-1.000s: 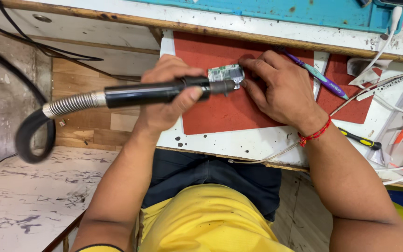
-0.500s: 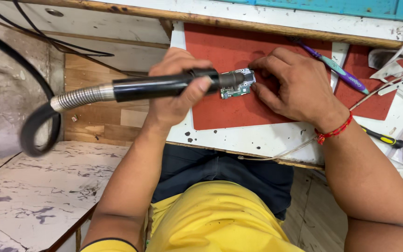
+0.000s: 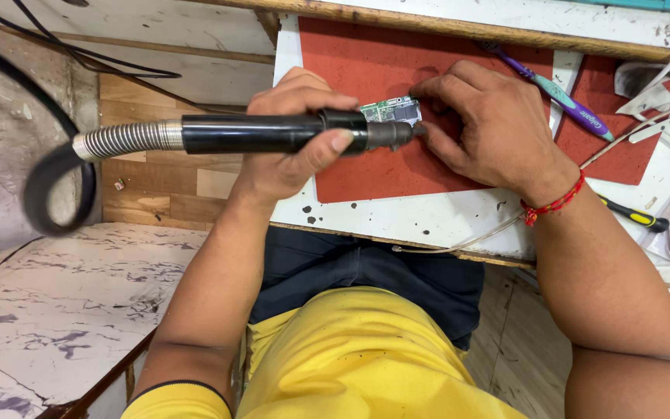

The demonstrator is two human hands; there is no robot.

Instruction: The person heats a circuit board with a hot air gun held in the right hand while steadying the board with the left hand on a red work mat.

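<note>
Gripping the black hot-air wand (image 3: 273,133) across the middle of the frame, the left hand (image 3: 292,136) is wrapped firmly round its barrel, thumb along the near side, nozzle pointing right. The ribbed metal hose (image 3: 129,138) trails off to the left and loops into a thick black cable at the left edge.

Just above the nozzle tip, a little right of centre, sits the small green circuit board (image 3: 391,110), lying on the red mat (image 3: 366,62). The right hand (image 3: 482,124) is curled over it from the right, fingertips pinching and steadying the board's right end; a red thread bracelet (image 3: 554,204) circles that wrist.

The nozzle looks very near the board, and near those fingertips too. To my eye, the care here lies in keeping the wand steady, the nozzle squarely over the part being worked, and the holding fingers back from the tip. A resting forearm on the white surface (image 3: 428,221) would probably help hold the aim.

Off to the upper right, a purple and teal toothbrush (image 3: 552,89) lies slantwise across the mat edge. A yellow and black handled tool (image 3: 637,217) rests at the right, beyond the wrist, among pale cables (image 3: 661,116). None of these touch the board. Whether the nozzle actually contacts the board, I cannot tell from this angle.
</note>
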